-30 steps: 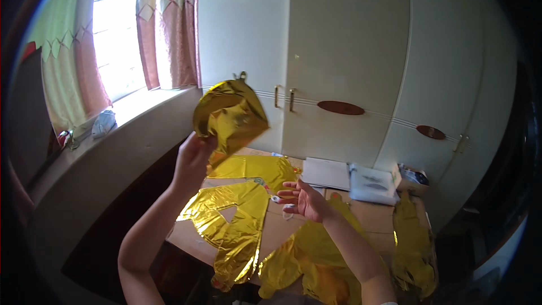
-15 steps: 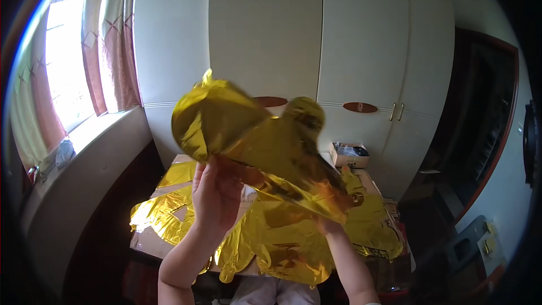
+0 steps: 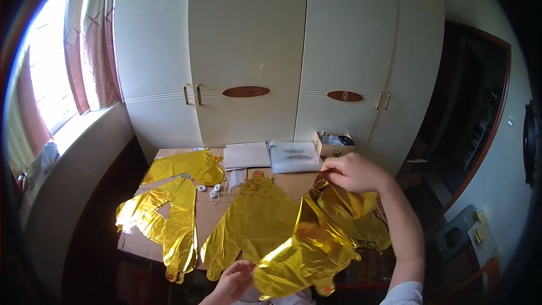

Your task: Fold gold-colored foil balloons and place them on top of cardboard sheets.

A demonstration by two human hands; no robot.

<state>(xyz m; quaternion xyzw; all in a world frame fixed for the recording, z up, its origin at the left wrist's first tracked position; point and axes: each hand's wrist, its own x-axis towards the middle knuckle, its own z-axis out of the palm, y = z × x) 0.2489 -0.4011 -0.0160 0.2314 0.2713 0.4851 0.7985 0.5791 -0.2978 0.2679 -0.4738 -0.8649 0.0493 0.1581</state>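
Lowered from face height, gold foil balloon (image 3: 316,237) now hangs over table (image 3: 132,243); both hands' fingers pinch it shut — right hand (image 3: 353,172) above, left hand (image 3: 234,282) below.

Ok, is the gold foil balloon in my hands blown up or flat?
Flat. The gold foil balloon hangs limp and creased between the right hand and left hand, with no rounded volume.

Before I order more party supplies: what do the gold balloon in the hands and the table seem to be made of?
The gold balloon looks like thin metallised foil film, mirror-glossy: it crinkles sharply and throws bright glints where the left hand and right hand pinch it. The table reads as wood or wood laminate, matt tan, though sheets cover much of it, so I can't be sure.
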